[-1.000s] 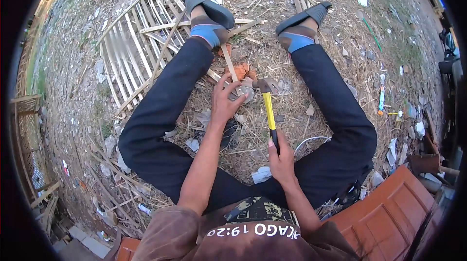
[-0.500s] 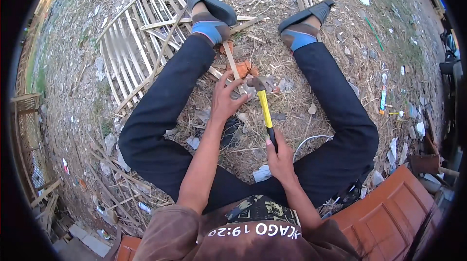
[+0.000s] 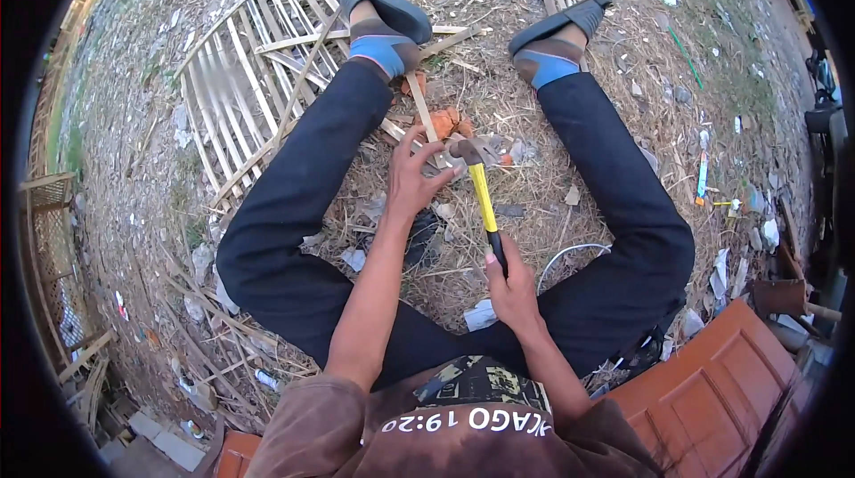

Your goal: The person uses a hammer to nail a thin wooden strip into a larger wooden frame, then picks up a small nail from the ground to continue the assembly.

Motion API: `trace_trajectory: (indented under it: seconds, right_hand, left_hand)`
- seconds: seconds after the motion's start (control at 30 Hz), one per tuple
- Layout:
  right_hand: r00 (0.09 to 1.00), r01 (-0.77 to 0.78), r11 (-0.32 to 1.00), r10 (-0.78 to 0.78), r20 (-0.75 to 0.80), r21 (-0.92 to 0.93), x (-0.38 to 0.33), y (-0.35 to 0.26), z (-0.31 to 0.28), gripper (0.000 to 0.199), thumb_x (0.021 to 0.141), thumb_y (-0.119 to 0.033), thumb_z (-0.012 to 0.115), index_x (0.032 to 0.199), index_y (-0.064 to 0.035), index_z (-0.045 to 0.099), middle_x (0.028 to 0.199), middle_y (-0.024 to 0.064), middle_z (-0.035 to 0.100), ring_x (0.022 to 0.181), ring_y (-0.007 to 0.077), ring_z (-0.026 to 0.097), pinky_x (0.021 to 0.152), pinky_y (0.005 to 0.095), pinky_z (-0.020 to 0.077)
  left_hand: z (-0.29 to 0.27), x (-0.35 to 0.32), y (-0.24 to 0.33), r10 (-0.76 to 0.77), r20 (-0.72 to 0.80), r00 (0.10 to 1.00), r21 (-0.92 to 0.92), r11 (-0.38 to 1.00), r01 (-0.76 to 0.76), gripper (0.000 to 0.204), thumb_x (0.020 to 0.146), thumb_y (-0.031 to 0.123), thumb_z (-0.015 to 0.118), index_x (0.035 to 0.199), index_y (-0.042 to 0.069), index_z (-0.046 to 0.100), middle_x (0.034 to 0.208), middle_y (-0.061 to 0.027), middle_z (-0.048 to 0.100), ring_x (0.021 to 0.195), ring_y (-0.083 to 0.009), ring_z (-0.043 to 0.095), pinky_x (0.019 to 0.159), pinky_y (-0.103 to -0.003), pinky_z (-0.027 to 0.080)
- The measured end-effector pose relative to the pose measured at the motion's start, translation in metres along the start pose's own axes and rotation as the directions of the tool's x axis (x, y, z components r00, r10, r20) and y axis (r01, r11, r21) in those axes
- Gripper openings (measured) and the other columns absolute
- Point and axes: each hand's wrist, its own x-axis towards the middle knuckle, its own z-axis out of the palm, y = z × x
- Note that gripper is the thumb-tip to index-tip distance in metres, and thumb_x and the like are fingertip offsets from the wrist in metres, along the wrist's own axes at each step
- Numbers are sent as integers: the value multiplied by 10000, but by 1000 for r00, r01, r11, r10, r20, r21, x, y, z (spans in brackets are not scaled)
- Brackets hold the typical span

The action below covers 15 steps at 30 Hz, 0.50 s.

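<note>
My right hand is wrapped round the black grip of a hammer with a yellow shaft. The dark, rusty-looking hammer head sits at the upper end, just right of my left fingertips. My left hand has its thumb and forefinger curved and apart, beside the near end of a pale wooden strip. Whether those fingertips touch the strip or something small is too fine to make out. Behind the hammer head lie broken orange brick pieces. More pale wood lies partly hidden under my left hand.
My legs are spread on either side, feet in dark slippers. A slatted wooden frame lies beyond my left leg. Litter and dry grass cover the ground. A brown panelled board is at lower right, and a white cable loops by my right thigh.
Almost nothing differs. The hammer head has shifted very slightly left and up; both hands keep their places.
</note>
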Motion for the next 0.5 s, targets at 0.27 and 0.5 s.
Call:
trace_trajectory:
  seconds: [0.27, 0.5]
  right_hand:
    - [992, 127, 986, -127, 6, -111, 7, -9, -1, 391, 991, -147, 536, 1347, -2, 463, 816, 254, 636, 743, 444, 650, 651, 482, 484]
    - [991, 127, 979, -119, 60, -161, 9, -37, -13, 398, 996, -145, 524, 1362, -4, 452, 853, 266, 644, 767, 466, 644, 659, 507, 480]
  left_hand:
    - [0, -5, -4, 15, -49, 999, -15, 1000, -16, 417, 654, 153, 854, 1043, 111, 711, 1406, -102, 503, 1261, -343, 491, 1063, -452, 395]
    - [1, -9, -2, 16, -74, 997, 80, 997, -10, 354, 696, 169, 828, 1034, 114, 738, 1402, -61, 544, 1123, -290, 517, 982, -400, 404]
